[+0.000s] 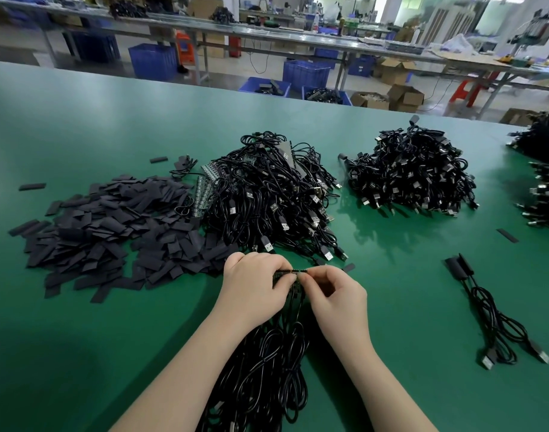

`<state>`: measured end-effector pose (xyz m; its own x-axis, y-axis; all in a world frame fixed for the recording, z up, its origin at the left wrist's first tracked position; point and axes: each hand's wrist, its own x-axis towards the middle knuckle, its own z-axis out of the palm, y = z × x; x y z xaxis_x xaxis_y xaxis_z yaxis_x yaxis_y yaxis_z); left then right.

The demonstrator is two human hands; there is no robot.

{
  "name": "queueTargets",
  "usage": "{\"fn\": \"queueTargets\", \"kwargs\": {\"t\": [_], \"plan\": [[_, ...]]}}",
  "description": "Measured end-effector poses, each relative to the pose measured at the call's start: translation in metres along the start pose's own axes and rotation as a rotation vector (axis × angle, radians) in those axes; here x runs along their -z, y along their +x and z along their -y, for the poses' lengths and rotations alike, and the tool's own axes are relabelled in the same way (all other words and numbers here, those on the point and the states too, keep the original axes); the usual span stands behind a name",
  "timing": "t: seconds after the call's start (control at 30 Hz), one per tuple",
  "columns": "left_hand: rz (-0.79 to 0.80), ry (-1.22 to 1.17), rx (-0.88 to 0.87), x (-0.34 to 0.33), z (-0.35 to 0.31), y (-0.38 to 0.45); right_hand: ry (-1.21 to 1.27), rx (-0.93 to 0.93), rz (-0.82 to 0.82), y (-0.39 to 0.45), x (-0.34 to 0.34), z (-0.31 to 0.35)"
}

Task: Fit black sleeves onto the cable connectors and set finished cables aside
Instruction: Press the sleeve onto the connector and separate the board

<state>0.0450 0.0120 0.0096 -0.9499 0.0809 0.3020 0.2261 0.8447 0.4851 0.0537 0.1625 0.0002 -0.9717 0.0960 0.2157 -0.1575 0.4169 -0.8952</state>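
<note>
At the near edge a bundle of black cables [267,378] lies on the green table [80,353], running from between the person's forearms up to the hands. The left hand [254,282] curls its fingers around a strip of small connectors [290,271] at the top of that bundle. The right hand [332,291] meets it from the right, thumb and forefinger pinching the strip's right end; the other fingers are loosely curled. Whether a sleeve is on the connector between the fingertips cannot be told.

To the right, 2 finished cables [497,316] lie apart from everything else, each with a black sleeve on its far end and a USB plug on its near end. A single loose sleeve [507,236] lies beyond them.

Left of the hands and a little farther spreads a wide heap of flat black sleeves [111,229], a few strays around its edges. Just right of it, touching, stands a big pile of unsleeved cables [276,194] with USB plugs showing. Farther right sits a second cable pile [413,176], and more cables [544,182] crowd the right edge.

Beyond the table are blue crates [305,73], cardboard boxes and long workbenches.
</note>
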Motion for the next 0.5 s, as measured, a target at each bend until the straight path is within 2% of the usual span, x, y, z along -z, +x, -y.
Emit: {"fn": "queueTargets", "kwargs": {"t": [0.3,0.5], "plan": [[0.052,-0.083,0.008,0.0026,0.0023,0.0026,0.125,-0.086,0.076,0.0032,0.0087,0.0029],[-0.012,-0.013,0.044,-0.0005,-0.0017,0.0005,0.009,-0.087,0.095,0.0084,0.0097,0.0064]]}}
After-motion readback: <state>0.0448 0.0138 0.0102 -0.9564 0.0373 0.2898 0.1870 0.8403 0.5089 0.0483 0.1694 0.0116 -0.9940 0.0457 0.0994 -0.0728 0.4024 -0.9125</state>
